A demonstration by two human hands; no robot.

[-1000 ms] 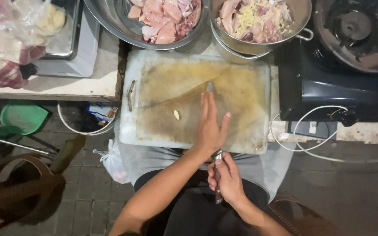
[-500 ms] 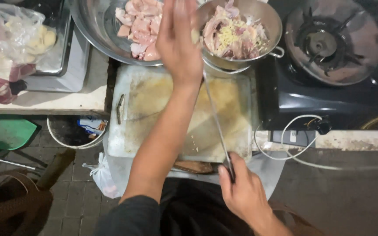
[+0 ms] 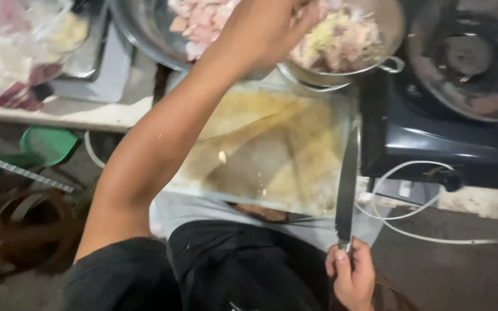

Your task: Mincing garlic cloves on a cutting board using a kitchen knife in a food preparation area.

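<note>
Head view, right hand (image 3: 353,279) fingers gripping knife (image 3: 347,184), left hand (image 3: 266,29) blurred over pot (image 3: 396,60), grip unclear.

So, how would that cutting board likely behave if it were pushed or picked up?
The cutting board looks flat, thick and rigid, so it would probably lift stiffly rather than flex. Its yellowish, wet-looking smears suggest a slippery grip. Its near edge seems to overhang the counter, so pressing there might tip it. The right hand holds the knife along its right edge.
</note>
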